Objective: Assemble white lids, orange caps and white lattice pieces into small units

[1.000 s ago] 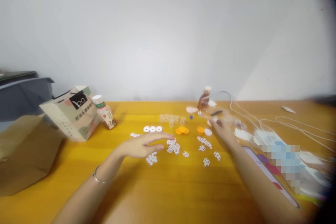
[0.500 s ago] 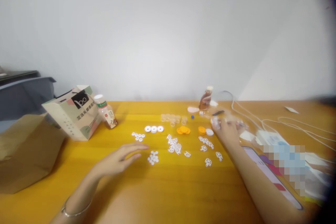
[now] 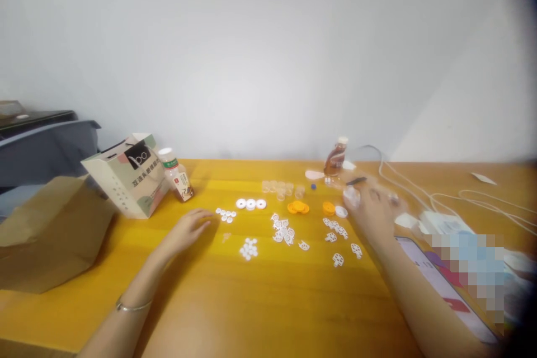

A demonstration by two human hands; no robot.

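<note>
My left hand [image 3: 189, 229] hovers over or rests on the table, fingers stretched out and holding nothing. Just right of it lie small white discs [image 3: 226, 216], a tiny translucent piece [image 3: 226, 236] and a heap of small white round pieces [image 3: 249, 249]. My right hand [image 3: 373, 210] is at the far right, smeared by motion, beside a clear crinkled item [image 3: 351, 197]; its fingers are mostly hidden. Between the hands are white rings [image 3: 250, 205], orange discs [image 3: 297, 208], an orange stack [image 3: 328, 209], a white disc [image 3: 341, 212], and white cut-out pieces [image 3: 283, 231].
Several clear little cups [image 3: 281, 192] stand behind the rings. A brown bottle [image 3: 336, 158] is at the back, another bottle [image 3: 176, 176] beside a paper gift bag [image 3: 130, 179]. A brown paper bag [image 3: 54, 235] is left; a phone [image 3: 440, 285] and white cables [image 3: 419, 196] are right.
My left hand has drawn back left, away from the white round pieces, and the tiny translucent piece now shows. My right hand stays about the same place. The view has shifted slightly.
</note>
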